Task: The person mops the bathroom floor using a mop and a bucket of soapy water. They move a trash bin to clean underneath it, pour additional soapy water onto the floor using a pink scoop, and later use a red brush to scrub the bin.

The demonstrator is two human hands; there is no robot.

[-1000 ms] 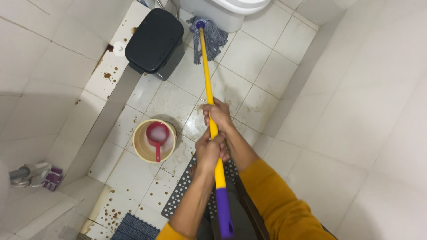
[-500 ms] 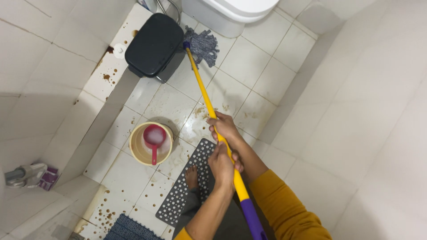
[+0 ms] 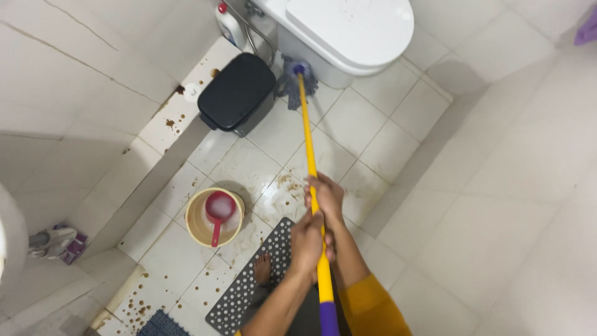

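Both my hands grip a yellow mop handle [image 3: 306, 137] with a purple end. My right hand [image 3: 326, 196] is higher on the shaft, my left hand [image 3: 309, 242] just below it. The grey string mop head [image 3: 296, 79] rests on the tiled floor at the base of the white toilet [image 3: 348, 34], beside a black pedal bin [image 3: 237, 92]. My bare foot [image 3: 262, 269] stands on a grey perforated mat [image 3: 249, 286].
A beige bucket [image 3: 200, 231] with a red scoop [image 3: 219, 210] sits left of my hands. Brown spots mark the white floor tiles and the ledge at the left. A white bottle [image 3: 229, 25] stands behind the bin. White tiled walls close both sides.
The mop head has slid from beside the bin toward the toilet base. My view has tilted up, showing more of the toilet, and my hands stay on the handle.
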